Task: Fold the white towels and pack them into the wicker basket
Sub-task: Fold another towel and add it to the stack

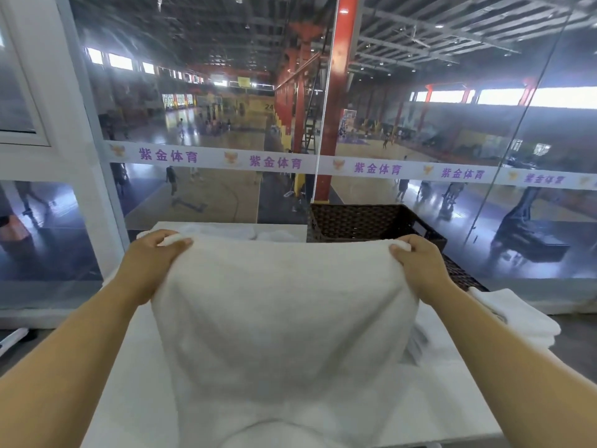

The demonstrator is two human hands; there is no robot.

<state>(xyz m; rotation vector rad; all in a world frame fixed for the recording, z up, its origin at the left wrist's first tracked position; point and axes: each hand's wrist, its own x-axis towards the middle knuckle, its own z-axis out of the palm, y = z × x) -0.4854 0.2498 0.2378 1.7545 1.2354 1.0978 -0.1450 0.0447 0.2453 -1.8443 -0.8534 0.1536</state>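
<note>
A large white towel [281,324] hangs stretched between my two hands above the white table [135,392]. My left hand [147,263] pinches its upper left corner and my right hand [420,266] pinches its upper right corner. The towel's lower part drapes down onto the table in front of me. Behind the towel, at the far right of the table, stands the dark brown wicker basket [371,221]; its inside is mostly hidden from me.
More white towels [226,231] lie at the table's far edge, left of the basket. A folded white towel [520,315] lies to the right by my right forearm. A glass wall [210,163] rises just behind the table.
</note>
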